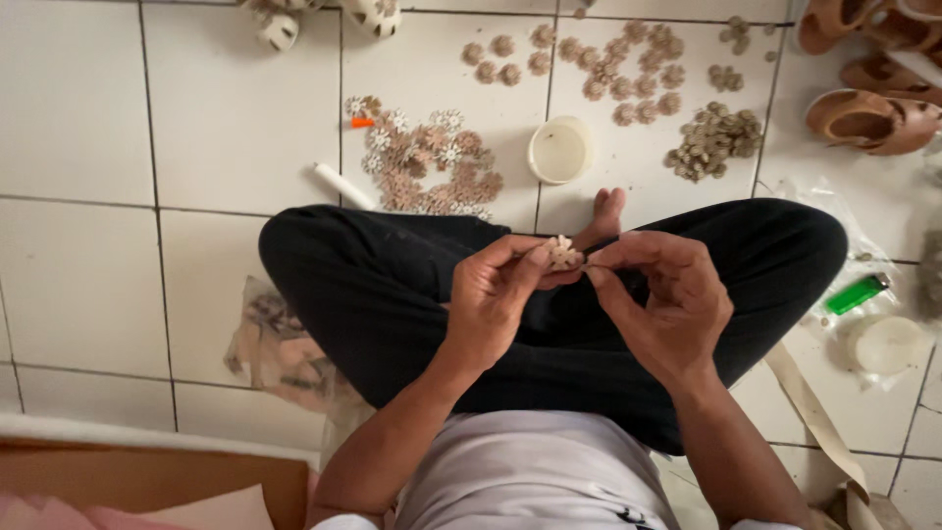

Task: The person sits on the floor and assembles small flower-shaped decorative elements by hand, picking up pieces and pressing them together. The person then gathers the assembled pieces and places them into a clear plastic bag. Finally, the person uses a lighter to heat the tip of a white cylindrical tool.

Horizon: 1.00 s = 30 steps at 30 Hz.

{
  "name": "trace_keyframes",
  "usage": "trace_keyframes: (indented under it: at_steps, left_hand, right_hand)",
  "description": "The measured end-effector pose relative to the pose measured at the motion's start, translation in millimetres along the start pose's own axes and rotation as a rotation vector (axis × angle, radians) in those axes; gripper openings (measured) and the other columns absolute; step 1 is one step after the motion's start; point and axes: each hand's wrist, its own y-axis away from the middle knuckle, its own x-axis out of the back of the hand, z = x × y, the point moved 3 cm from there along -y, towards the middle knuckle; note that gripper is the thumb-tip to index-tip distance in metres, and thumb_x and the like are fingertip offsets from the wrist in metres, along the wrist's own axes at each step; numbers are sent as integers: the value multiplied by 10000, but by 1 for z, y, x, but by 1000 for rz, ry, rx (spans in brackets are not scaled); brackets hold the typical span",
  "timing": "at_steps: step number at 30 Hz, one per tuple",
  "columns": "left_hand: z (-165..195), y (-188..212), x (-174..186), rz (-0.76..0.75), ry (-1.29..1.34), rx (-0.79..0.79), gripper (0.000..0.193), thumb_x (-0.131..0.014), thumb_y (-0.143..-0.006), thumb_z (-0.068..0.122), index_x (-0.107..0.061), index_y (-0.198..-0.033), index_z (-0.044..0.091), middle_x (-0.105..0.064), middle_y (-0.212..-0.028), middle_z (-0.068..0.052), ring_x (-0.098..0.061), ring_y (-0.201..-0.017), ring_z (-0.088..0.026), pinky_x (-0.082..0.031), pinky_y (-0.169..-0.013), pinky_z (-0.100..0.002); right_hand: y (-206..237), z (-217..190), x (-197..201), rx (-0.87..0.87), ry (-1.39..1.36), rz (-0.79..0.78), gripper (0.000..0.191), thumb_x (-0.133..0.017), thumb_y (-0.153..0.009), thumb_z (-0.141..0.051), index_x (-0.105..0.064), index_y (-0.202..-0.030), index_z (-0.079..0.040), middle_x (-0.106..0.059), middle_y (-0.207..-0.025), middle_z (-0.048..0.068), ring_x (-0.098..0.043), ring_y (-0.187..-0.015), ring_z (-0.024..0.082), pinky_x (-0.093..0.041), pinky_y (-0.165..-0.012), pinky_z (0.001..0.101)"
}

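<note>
We pinch the little flower piece (562, 253) over our lap between left hand (491, 299) and right hand (667, 299), and it could slip down onto the dark trousers (412, 275) if our fingers loosen, while a clear plastic bag (280, 348) lies near left and a green lighter (856, 292) lies right
</note>
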Motion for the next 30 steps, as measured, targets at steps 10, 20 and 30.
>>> trace_keyframes:
  at_steps: [10, 20, 30]
  left_hand:
    - [-3, 7, -1, -43, 74, -7, 239, -585, -1119, 143, -682, -1226, -48, -735, -1122, -118, -722, -1057, -181, -634, -990, -372]
    - [-6, 8, 0, -29, 13, 26, 244, -598, -1114, 169, -695, -1223, -27, -741, -1086, -67, -702, -986, -101, -618, -962, -286]
    - [-5, 9, -1, -46, 15, 8, 246, -593, -1127, 167, -698, -1218, -36, -744, -1111, -90, -712, -1020, -132, -628, -966, -309]
  right_hand:
    - [-3, -3, -18, 210, 333, 31, 475, -804, -871, 168, -546, -1245, 31, -664, -1172, 214, -674, -1037, 207, -571, -871, 279]
    - [0, -2, -22, 287, 403, 3, 507, -850, -876, 120, -541, -1257, -10, -716, -1129, 96, -690, -1025, 215, -580, -858, 284]
    - [1, -7, -19, 330, 483, 11, 559, -860, -869, 84, -513, -1299, 1, -718, -1142, 125, -690, -1081, 236, -589, -869, 314]
